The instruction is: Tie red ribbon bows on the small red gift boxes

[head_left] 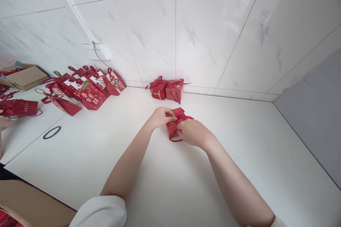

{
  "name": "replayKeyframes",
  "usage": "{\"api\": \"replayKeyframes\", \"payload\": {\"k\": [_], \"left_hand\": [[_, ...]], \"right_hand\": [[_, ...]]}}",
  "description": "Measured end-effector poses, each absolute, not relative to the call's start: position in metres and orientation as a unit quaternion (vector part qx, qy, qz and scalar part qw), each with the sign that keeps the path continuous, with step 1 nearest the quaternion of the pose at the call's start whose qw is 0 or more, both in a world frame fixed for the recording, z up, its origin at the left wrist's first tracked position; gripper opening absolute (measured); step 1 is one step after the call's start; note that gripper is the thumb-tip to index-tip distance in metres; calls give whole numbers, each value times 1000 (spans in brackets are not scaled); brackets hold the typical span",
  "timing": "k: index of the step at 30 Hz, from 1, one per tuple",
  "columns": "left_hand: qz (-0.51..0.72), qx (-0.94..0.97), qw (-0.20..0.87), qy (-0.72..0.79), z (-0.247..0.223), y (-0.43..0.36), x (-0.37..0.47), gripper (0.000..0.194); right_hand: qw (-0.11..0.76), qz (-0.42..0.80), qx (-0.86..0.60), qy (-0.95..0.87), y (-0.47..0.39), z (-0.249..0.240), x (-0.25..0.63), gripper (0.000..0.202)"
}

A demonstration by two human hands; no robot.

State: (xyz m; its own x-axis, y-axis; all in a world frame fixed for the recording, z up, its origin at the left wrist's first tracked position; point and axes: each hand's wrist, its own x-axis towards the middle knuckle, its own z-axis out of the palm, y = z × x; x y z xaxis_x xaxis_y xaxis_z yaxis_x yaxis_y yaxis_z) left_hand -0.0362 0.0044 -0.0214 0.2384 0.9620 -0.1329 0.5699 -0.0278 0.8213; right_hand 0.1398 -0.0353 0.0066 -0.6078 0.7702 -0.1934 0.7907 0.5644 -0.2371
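Note:
A small red gift box [172, 130] with gold print lies on the white table, a dark red cord at its near edge. Red ribbon [181, 115] crosses its top. My left hand [162, 116] is at the box's upper left, thumb and fingers pinched on the ribbon. From the right, my right hand [192, 132] is closed with curled fingers on the ribbon over the box; its fingertips are partly hidden.
Two red boxes with bows [158, 89] stand by the wall. Several red bags [92, 95] and a black ring [52, 132] are at left. Cardboard boxes are at far left [26, 76] and lower left [34, 204]. Another person's hand [4, 122] is beside a red box [25, 108].

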Motion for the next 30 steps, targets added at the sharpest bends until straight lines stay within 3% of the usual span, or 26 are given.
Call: {"api": "replayKeyframes", "payload": {"k": [15,23,27,30], "left_hand": [[229,678,390,579,-24,6,-35,37],[199,721,475,463,3,-2,-42,30],[235,693,426,532,21,-8,-60,35],[168,684,400,587,24,-10,-73,42]], "right_hand": [[66,-203,431,877,-41,15,144,26],[-54,-374,454,807,-35,34,185,42],[-135,-371,514,762,-21,30,196,36],[-166,-381,510,753,-11,19,194,34]]}}
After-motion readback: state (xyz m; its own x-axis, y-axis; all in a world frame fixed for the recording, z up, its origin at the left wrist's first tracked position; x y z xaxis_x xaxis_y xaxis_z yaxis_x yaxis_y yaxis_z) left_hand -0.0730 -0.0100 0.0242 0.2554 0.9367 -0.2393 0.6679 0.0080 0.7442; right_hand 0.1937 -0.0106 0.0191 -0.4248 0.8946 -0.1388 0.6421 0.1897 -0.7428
